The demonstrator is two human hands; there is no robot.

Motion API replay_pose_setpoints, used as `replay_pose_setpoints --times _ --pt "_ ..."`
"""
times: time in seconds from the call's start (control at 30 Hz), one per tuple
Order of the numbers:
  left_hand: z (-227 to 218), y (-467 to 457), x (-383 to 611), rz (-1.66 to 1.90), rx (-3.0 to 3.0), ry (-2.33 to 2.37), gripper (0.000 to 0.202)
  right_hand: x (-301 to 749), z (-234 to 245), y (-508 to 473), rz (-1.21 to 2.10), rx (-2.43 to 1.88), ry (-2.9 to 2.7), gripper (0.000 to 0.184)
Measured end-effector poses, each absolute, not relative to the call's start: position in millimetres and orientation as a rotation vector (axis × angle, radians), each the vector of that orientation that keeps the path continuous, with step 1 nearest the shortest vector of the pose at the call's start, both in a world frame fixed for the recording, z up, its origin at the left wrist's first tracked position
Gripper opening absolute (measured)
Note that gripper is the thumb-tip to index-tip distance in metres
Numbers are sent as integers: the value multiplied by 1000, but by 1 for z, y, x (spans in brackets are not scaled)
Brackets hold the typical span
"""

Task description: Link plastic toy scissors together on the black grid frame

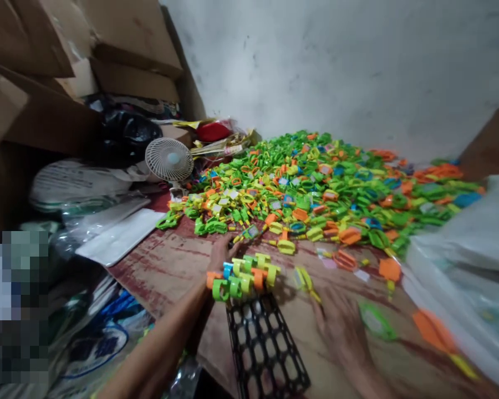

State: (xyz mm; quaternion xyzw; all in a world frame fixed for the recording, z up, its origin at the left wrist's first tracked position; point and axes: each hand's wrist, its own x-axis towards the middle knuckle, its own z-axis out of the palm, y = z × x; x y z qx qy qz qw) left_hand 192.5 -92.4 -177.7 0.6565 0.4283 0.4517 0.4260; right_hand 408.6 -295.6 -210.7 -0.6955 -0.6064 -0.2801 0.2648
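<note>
My left hand [221, 252] reaches to the near edge of the toy heap, its fingers partly hidden. They close at the yellow stem of a small green-and-blue plastic toy [250, 232]. My right hand [341, 318] is smeared by motion over the cardboard-covered table. At its fingertips is a yellow plastic toy [303, 279], gripped by its thin stem. Between my hands lies a black rack [263, 346] with rows of oval openings. Green, yellow, orange and blue toys [244, 277] stand packed in its far end. The nearer openings hold no toys.
A large heap of similar toys [299, 183] leans against the wall. A small fan [169, 159] stands left of it. Loose green [376, 321] and orange [434, 330] toys lie right of my right hand, near a white plastic sack [461, 266]. Cardboard boxes [137, 33] are stacked left.
</note>
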Motion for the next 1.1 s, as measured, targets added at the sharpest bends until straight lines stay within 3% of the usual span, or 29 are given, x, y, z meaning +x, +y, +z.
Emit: replay_pose_setpoints --times 0.17,0.3,0.5,0.67,0.77,0.93,1.03,1.1 --pt "-179 -49 196 1090 1562 994 27 416 -221 -291 -757 -1806 -1582 29" --pt "-174 -49 184 1098 1522 900 34 414 -198 -290 -629 -1685 -1476 30" --pt "-112 -76 142 1156 1502 829 47 385 -141 -309 -424 -1624 -1467 41" --pt "-79 -156 89 1132 1515 802 33 298 -108 -330 113 -1499 -1503 34" --pt "-100 -221 70 1058 1589 849 21 253 -109 -331 564 -1399 -1473 22" --pt "-161 -298 74 870 1251 868 28 230 -135 -339 1080 -1293 -1219 27" --pt "-173 -303 85 921 1224 841 28 236 -145 -343 1200 -1316 -1122 17" --pt "-174 -296 89 1008 1311 847 24 245 -148 -341 1037 -1411 -1177 14"
